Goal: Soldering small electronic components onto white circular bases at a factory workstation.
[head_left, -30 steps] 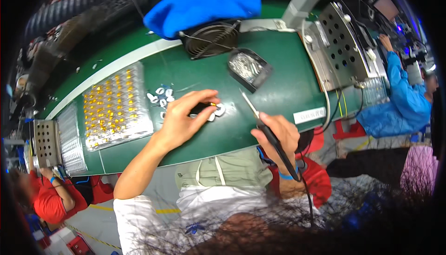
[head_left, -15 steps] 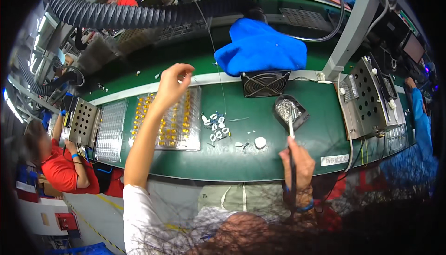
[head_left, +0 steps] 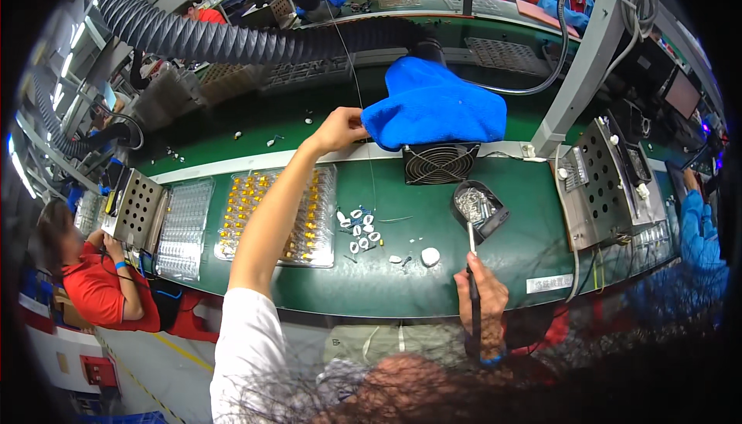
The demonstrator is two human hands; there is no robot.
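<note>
My left hand (head_left: 338, 130) is raised over the far side of the bench, fingertips closed at the hanging solder wire (head_left: 350, 64) and right beside the blue cloth (head_left: 440, 103). The cloth hides the very tips. In my right hand (head_left: 485, 296) is a soldering iron (head_left: 473, 273), held like a pen. Its tip end reaches the near edge of a black scoop-shaped tray (head_left: 496, 225), which holds a heap of small shiny metal parts (head_left: 473, 204). The cloth drapes over a black fan (head_left: 440, 165).
A clear tray (head_left: 328, 231) of yellow-topped parts lies left, beside an emptier clear tray (head_left: 184, 231). White rings (head_left: 362, 231) and a round white piece (head_left: 430, 257) lie mid-bench. A perforated metal box (head_left: 599, 184) stands right. A black hose (head_left: 232, 41) crosses above; co-workers sit around.
My left hand has moved right and slightly down to the solder wire beside the cloth. The soldering iron has shifted slightly left and down, along with the whole view's tilt.
</note>
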